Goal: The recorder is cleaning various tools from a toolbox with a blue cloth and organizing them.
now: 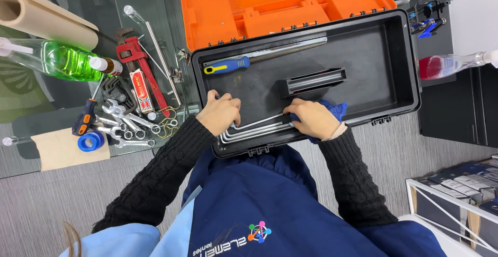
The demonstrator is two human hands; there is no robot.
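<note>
On a glass table [145,8], the open black plastic toolbox [410,59] holds long bent steel hex keys [257,130] at six o'clock. Left hand [220,114] pins their corners; right hand [311,119] presses a blue cloth [334,109]. Stiff, probably slippery: grip near the bends.

Left hand [220,113] grips hex keys [257,129] inside black toolbox [410,65]; right hand [313,119] presses blue cloth [333,109] against them.
</note>
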